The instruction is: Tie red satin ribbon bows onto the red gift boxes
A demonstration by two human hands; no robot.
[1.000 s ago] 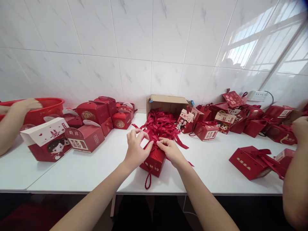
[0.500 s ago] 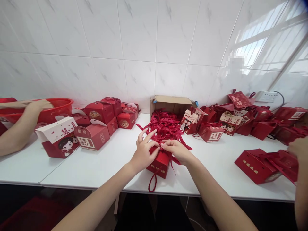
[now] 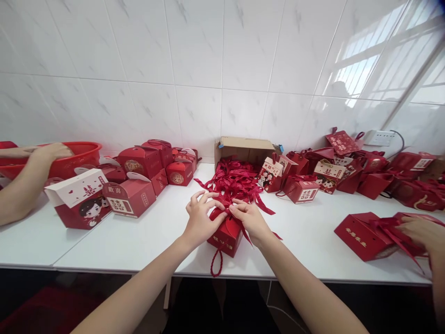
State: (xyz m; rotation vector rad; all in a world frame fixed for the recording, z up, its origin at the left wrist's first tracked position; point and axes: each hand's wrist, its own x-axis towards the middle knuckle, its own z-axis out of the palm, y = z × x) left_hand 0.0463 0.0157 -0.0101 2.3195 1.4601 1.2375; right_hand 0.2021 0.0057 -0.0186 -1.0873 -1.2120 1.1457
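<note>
A small red gift box [image 3: 225,243] with gold lettering stands on the white table in front of me, a twisted red cord loop [image 3: 216,265] hanging from its near side. My left hand [image 3: 203,218] is over the box's top left, thumb and index finger pinched on red ribbon, the other fingers raised. From the right, my right hand [image 3: 251,221] pinches the ribbon [image 3: 246,232] at the top of the box, close to the left fingertips. Ribbon ends trail down the box's right side. The exact spot between the fingertips is partly hidden.
Behind the box, loose red ribbons [image 3: 239,178] spill from a cardboard box [image 3: 246,143]. Gift boxes [image 3: 130,197] stand left, more [image 3: 301,188] right. A co-worker's hand [image 3: 417,232] touches a box [image 3: 363,236] at right; another person's arm [image 3: 31,185] reaches into a red basin [image 3: 85,155].
My hands stay at the top of the box, the fingers shifting slightly on the ribbon. At right, the co-worker's hand has come further into view over its box. The view has shifted slightly.
</note>
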